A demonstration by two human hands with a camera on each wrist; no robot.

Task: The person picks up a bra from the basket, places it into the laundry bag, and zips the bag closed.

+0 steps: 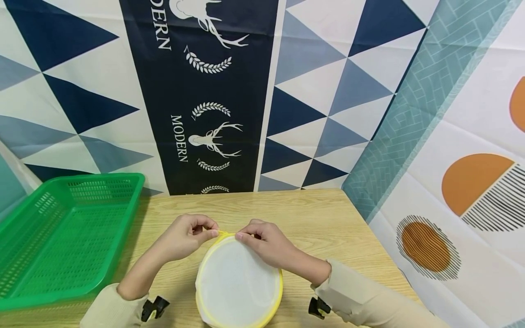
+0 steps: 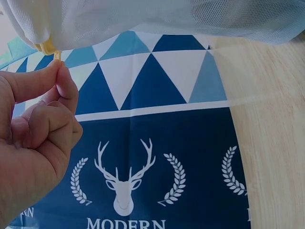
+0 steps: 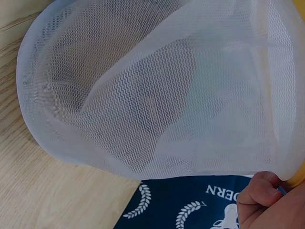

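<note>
A round white mesh laundry bag (image 1: 239, 280) with yellow trim stands on the table, its flat lid facing up in the head view. My left hand (image 1: 188, 234) pinches a small yellow zipper pull (image 2: 57, 56) at the bag's far edge between thumb and index finger. Close beside it, my right hand (image 1: 266, 241) pinches the yellow rim with thumb and fingers. The bag's mesh side (image 3: 143, 95) fills much of the right wrist view, where my right hand (image 3: 267, 198) shows only in part. Whatever is inside the bag cannot be made out.
A green plastic basket (image 1: 125, 237) stands left of my left arm. Under the bag is a light wooden table (image 1: 328, 218). Patterned cloth (image 1: 213, 91) hangs behind its far edge, and another printed sheet (image 1: 430, 182) hangs on the right.
</note>
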